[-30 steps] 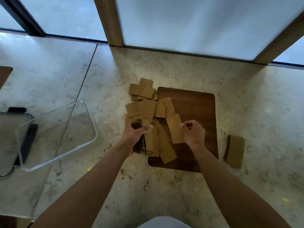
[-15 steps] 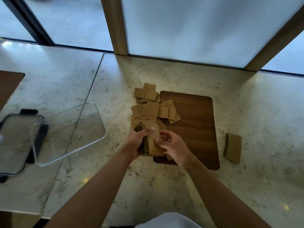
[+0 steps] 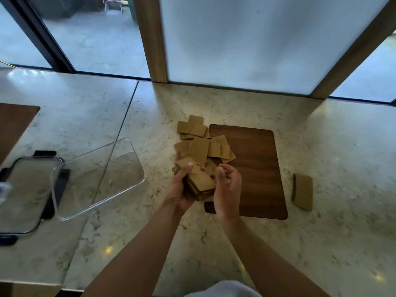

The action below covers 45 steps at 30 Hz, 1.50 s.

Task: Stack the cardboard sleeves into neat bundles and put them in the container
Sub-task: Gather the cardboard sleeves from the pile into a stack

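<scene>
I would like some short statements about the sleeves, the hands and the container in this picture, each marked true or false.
1. The left hand holds a stack of sleeves. True.
2. The clear container already has bundles in it. False: no sleeves are in it.
3. A small bundle lies on the counter, right of the wooden board. True.
4. All loose sleeves lie fully on the board. False: many lie on the counter off its left edge.
5. The right hand rests flat on the board. False: it is raised beside the stack.
</scene>
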Motion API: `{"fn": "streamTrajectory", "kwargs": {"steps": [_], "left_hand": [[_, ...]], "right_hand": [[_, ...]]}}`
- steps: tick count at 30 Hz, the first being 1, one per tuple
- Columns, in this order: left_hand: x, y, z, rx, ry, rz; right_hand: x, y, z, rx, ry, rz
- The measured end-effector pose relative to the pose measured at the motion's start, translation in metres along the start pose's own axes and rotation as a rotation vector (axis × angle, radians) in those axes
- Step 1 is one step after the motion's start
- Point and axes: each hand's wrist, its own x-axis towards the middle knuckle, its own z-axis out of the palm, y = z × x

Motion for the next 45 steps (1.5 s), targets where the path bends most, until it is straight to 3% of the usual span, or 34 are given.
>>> {"fn": "streamTrajectory", "kwargs": {"steps": [3, 7, 11, 16, 18, 20, 22, 26, 30, 32, 34, 36, 39, 41, 45], "left_hand": [[0.001, -0.013, 0.012, 0.017, 0.042, -0.137], [0.006, -0.030, 0.018, 0.056, 0.011, -0.217], [0.018, -0.045, 0.019, 0.119, 0.027, -0.253], [0.038, -0.055, 0.040, 0.263, 0.050, -0.207], [0.052, -0.060, 0.052, 0.352, 0.087, -0.156], [0.063, -0.067, 0.062, 0.461, 0.100, -0.107], [0.073, -0.077, 0.072, 0.573, 0.061, -0.055], [0.097, -0.089, 0.085, 0.792, -0.248, 0.056], [0.120, -0.079, 0.088, 0.947, -0.332, 0.100], [0.125, -0.080, 0.085, 0.888, -0.255, 0.131], [0.126, -0.095, 0.082, 0.894, -0.121, 0.167], [0.123, -0.118, 0.080, 0.984, 0.003, 0.224], [0.120, -0.145, 0.074, 0.988, 0.128, 0.373], [0.124, -0.160, 0.072, 0.938, 0.209, 0.463], [0.137, -0.183, 0.075, 0.854, 0.444, 0.518]], "right_hand": [[-0.001, -0.004, 0.008, -0.108, 0.123, -0.216], [0.013, -0.008, 0.008, -0.078, 0.216, -0.162], [0.027, 0.003, -0.007, -0.106, 0.204, -0.136], [0.056, 0.008, -0.033, 0.057, 0.166, 0.232], [0.070, 0.010, -0.054, -0.002, -0.009, 0.517], [0.080, 0.012, -0.081, 0.190, -0.211, 0.760], [0.086, 0.014, -0.108, 0.438, -0.352, 0.831], [0.106, 0.009, -0.142, 0.567, -0.499, 0.707], [0.138, 0.006, -0.168, 0.360, -0.363, 0.453], [0.154, 0.000, -0.180, -0.028, -0.342, 0.222], [0.167, 0.006, -0.187, -0.338, -0.427, 0.031], [0.173, 0.022, -0.183, -0.511, -0.512, -0.139], [0.167, 0.042, -0.170, -0.650, -0.476, -0.227], [0.163, 0.055, -0.167, -0.539, -0.396, -0.203], [0.154, 0.068, -0.145, 0.129, -0.081, 0.017]]}}
